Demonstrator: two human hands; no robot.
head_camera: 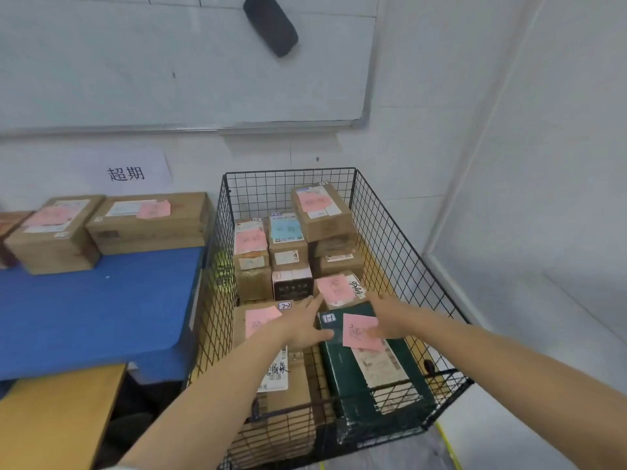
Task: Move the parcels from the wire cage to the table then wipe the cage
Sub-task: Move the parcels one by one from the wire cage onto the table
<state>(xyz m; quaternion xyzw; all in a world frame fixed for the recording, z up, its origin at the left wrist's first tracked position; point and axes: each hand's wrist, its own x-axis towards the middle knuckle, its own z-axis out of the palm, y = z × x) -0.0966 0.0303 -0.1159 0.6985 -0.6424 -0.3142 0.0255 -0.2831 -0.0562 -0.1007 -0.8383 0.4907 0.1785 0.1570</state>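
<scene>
A black wire cage stands in the room's corner, filled with several parcels. Most are brown cardboard boxes with pink notes. A dark green parcel with a pink note and a white label lies at the cage's near right. Both my hands reach into the cage at its far end. My left hand lies with straight fingers at the green parcel's left far corner, over a brown box. My right hand touches the green parcel's far right edge, fingers relaxed. Neither hand grips anything.
A blue table stands left of the cage, with two brown parcels along its back edge. A yellow wooden surface lies nearer, lower left. A whiteboard with a dark eraser hangs on the wall. White walls close the right side.
</scene>
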